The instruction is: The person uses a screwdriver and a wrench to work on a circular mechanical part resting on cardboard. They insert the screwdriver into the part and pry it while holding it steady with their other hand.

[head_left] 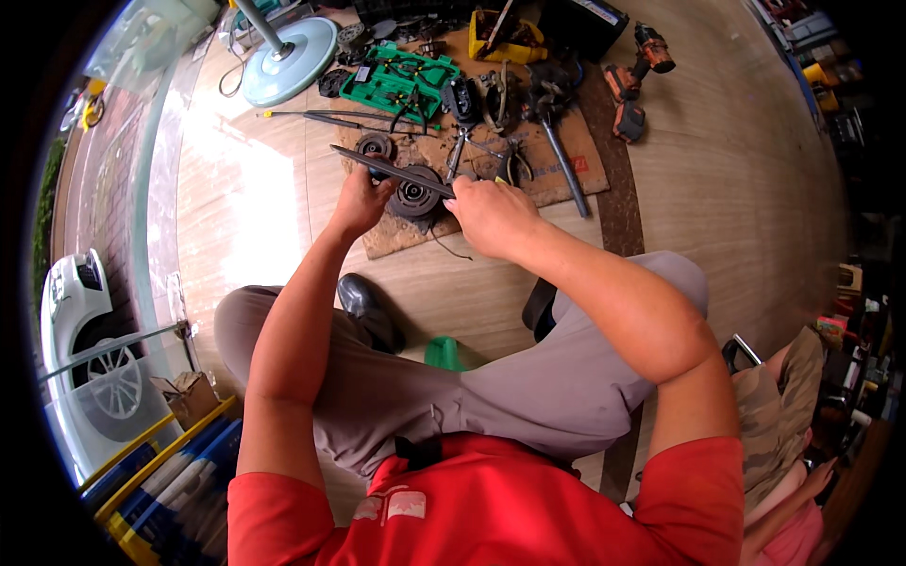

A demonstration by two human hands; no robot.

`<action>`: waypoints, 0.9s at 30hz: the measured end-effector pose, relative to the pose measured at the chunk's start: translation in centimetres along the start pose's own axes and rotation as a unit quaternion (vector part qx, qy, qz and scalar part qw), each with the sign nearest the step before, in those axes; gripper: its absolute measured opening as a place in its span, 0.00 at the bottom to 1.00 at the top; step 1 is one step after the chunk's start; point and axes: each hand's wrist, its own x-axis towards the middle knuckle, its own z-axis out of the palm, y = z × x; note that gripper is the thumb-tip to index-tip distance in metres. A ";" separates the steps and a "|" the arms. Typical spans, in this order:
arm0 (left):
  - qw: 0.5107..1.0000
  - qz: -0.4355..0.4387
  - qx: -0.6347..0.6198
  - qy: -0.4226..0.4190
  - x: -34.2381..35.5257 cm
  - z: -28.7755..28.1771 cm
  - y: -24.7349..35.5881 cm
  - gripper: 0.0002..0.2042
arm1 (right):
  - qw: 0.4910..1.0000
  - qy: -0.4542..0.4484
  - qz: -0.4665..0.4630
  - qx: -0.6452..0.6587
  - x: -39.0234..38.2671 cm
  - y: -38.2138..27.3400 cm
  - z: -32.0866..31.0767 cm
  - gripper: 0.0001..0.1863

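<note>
My right hand (495, 215) is closed around the near end of a long, dark, flat, tapering bar (406, 175), possibly a file. The bar slants up and left, passing over my left hand (363, 200). That hand's fingers are curled beside a small dark part just under the bar, mostly hidden. Behind and beneath the bar lie a round grooved metal wheel (415, 195) and a smaller dark round part (376, 145). Both rest on a flattened cardboard sheet (387, 241). Beyond my right hand are pliers (515, 164) and another silver hand tool (459, 151).
A green tool case (401, 80), a yellow bin (508, 38) and a dark part with a long metal tube (564, 165) lie farther off. An orange cordless drill (651, 52) stands right. A fan base (291, 61) is far left. Another person's camouflage-clad leg (779, 396) shows at right.
</note>
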 end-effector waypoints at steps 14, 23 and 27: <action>0.999 0.013 -0.006 0.031 0.4 0.1 -0.1 0.10 | 0.999 0.040 0.003 0.017 0.4 0.0 -1.0 0.17; 0.999 -0.012 0.006 0.032 0.4 0.0 -0.1 0.15 | 0.999 0.040 -0.002 0.019 0.4 0.1 -0.8 0.17; 0.999 -0.013 0.000 0.029 0.5 0.0 -0.3 0.15 | 0.999 0.038 -0.005 0.016 0.4 0.2 -0.7 0.17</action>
